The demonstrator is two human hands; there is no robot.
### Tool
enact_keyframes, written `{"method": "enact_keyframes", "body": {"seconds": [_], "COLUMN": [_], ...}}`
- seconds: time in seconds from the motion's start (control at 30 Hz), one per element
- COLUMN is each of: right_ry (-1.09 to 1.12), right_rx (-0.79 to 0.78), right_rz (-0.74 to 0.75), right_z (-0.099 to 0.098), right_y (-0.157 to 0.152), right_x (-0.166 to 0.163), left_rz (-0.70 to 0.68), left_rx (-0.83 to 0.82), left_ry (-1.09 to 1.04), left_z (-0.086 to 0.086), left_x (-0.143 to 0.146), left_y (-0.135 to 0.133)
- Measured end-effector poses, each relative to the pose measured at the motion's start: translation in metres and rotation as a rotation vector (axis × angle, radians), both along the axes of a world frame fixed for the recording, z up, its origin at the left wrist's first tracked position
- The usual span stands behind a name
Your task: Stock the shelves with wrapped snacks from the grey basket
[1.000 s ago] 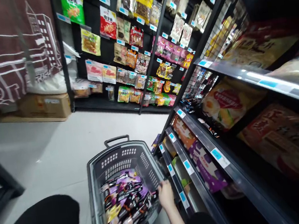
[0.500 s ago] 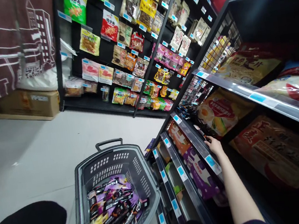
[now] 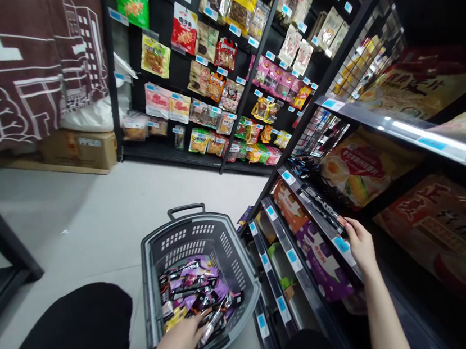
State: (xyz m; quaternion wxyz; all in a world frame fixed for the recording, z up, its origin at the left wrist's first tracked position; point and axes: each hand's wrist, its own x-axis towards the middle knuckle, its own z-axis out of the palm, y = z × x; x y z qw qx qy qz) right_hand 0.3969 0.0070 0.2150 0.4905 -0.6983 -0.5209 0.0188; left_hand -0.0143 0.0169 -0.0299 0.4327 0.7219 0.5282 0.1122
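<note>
My right hand (image 3: 359, 241) pinches the end of a long, thin black sachet (image 3: 321, 206) at the front of a shelf on the right. The sachet lies slanted just behind the price-tag rail (image 3: 304, 197). Inside the grey shopping basket (image 3: 253, 285), my left hand (image 3: 183, 338) reaches over the near rim, its fingers stretched out and thumb apart. Its fingertips are at a heap of black, purple and yellow sachets (image 3: 200, 286); whether they touch one is hard to see.
Right of the basket, shelf tiers hold purple bags (image 3: 323, 265) and orange bags (image 3: 290, 204). Large food bags (image 3: 359, 167) sit behind my right hand. Across the floor (image 3: 95, 225) stands a snack rack (image 3: 171, 159). A cardboard box (image 3: 79, 151) and a dark frame (image 3: 6, 236) are on the left.
My right hand has drawn the black sachet nearer along the shelf, so more of it shows. My left hand has moved farther into the basket over the sachets. The view has shifted left.
</note>
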Motion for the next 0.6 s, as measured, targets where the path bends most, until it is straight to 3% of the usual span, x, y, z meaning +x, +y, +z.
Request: {"method": "enact_keyframes", "body": {"seconds": [0.07,0.17,0.27,0.33,0.43,0.6], "right_ry": [0.190,0.410,0.566,0.631,0.661,0.723], "right_rx": [-0.066,-0.298,-0.481,-0.547,-0.577,-0.539], "right_rz": [0.161,0.376,0.532,0.593,0.585,0.466], "right_z": [-0.021,-0.063,-0.114,-0.146,-0.186,-0.222], "right_y": [-0.015,-0.032,-0.045,-0.052,-0.060,-0.071], "right_x": [-0.033,-0.083,-0.124,-0.143,-0.159,-0.166], "left_rz": [0.051,0.181,0.185,0.199,0.270,0.260], "left_rx": [-0.141,-0.518,-0.630,-0.610,-0.535,-0.534], "left_ry": [-0.351,-0.924,-1.230,-1.184,-0.953,-0.777], "left_z": [0.011,0.029,0.043,0.046,0.042,0.028], "left_x": [0.005,0.006,0.002,0.001,0.004,0.011], "left_y": [0.002,0.001,-0.006,-0.010,-0.014,-0.014]}}
